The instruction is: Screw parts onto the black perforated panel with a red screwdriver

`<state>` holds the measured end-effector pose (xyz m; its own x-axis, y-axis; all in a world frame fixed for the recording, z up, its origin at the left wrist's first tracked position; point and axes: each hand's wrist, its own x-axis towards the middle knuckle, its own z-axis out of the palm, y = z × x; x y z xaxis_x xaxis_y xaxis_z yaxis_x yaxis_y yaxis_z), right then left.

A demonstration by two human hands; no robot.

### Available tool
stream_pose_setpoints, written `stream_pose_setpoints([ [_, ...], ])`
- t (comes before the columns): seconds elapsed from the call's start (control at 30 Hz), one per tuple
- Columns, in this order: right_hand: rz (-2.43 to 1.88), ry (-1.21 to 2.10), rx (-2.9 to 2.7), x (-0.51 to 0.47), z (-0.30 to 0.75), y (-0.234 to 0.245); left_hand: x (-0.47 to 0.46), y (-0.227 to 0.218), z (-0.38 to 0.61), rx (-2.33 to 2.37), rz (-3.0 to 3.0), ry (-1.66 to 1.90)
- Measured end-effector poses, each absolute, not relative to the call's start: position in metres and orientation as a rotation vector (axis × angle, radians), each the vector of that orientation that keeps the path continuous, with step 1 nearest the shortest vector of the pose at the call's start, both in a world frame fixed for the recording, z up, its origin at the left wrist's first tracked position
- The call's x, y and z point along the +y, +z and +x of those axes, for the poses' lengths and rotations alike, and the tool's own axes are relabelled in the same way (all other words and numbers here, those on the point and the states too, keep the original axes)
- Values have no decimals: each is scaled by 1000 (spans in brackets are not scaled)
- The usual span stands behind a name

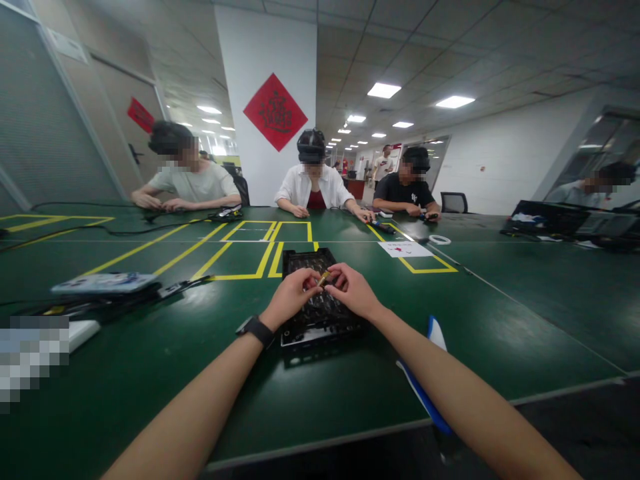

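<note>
Above a black tray-like box (300, 335), my left hand (289, 293) and my right hand (356, 291) meet at the fingertips. Between them is a small gold-coloured piece (324, 277), pinched from both sides; its exact kind is too small to make out. The box lies flat on the green table and has dark, shiny contents that I cannot tell apart. A dark watch sits on my left wrist. Beneath my right forearm lies a blue and white object (437, 333), partly covered by the arm.
On the left, a light-blue flat case (104, 283) rests on dark cables. Yellow tape (265, 260) marks rectangles across the table (200, 373). A white paper sheet (406, 249) and a white ring (439, 239) lie further back. Several people sit around the far side.
</note>
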<state>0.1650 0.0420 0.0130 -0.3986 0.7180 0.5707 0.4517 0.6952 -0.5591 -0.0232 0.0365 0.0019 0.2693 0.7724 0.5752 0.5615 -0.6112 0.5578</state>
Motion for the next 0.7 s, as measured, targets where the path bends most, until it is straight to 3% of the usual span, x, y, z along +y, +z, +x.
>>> stream_pose_setpoints([
  [0.13,-837,42,-2265,34,167,25,34,2,-22,1269,2339,1206],
  [0.3,-842,-87,-2400,36,167,23,32,4,-21,1243,2374,1164],
  [0.47,-877,135,-2174,46,166,16,33,7,-25,1411,2384,1277],
  [0.6,-1000,371,-1546,68,176,8,46,-6,-44,1831,2095,1562],
  [0.7,-1216,652,-1058,88,190,-4,62,-25,-60,1825,1881,1464],
])
